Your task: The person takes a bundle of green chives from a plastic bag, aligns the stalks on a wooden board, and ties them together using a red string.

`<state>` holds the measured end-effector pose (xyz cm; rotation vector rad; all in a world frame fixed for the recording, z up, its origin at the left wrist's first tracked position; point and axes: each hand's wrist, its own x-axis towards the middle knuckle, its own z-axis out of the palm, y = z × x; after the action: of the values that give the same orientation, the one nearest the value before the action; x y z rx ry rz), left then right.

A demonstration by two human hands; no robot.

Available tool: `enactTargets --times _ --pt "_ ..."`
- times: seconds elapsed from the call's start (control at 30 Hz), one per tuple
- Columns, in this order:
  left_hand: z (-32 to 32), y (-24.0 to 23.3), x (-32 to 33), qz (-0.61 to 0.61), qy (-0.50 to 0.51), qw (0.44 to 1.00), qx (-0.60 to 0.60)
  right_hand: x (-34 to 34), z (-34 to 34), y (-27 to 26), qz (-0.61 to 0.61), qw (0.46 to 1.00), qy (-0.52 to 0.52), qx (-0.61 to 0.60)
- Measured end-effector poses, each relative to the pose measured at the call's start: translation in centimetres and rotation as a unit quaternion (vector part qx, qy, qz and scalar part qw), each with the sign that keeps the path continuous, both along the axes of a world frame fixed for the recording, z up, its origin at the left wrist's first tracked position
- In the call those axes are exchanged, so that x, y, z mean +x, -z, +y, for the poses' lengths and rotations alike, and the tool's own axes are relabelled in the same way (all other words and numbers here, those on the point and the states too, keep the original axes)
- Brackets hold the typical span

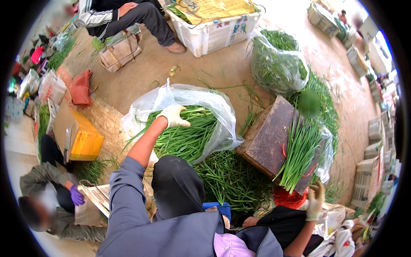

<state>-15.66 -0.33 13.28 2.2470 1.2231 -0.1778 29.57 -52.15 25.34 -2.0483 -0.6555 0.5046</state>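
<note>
Over a clear plastic bag (224, 99) full of long green chive-like leaves (189, 138), my left hand (173, 116) wears a pale glove and has its thumb and fingers apart. It is at the top of the leaves; whether it touches them is unclear. My right hand (316, 200), also gloved, is raised at the lower right with nothing visible in it. Red strings (289, 196) hang beside it. A bunch of chive-like greens (300, 154) lies on a dark, worn block (266, 128), with thin red ties (284, 150) near it.
Loose leaves (231, 180) cover the floor by my knee. Another filled bag (276, 64) and a white crate (221, 35) stand ahead. A seated person's leg (138, 22) is beyond. At left are a yellow-taped box (86, 138) with a knife (67, 138) and a co-worker's purple-gloved hand (77, 195).
</note>
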Motion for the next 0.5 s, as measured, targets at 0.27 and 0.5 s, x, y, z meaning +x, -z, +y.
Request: enactTargets --times 0.27,0.5 --pt "-4.7 -3.8 -7.9 -0.027 -0.150 0.986 0.067 -17.9 17.6 3.0 0.039 0.916 -0.389 -0.094" --pt "-9.4 0.9 -11.5 0.023 -0.256 0.965 0.057 -27.9 32.1 14.5 0.095 0.867 -0.486 -0.058"
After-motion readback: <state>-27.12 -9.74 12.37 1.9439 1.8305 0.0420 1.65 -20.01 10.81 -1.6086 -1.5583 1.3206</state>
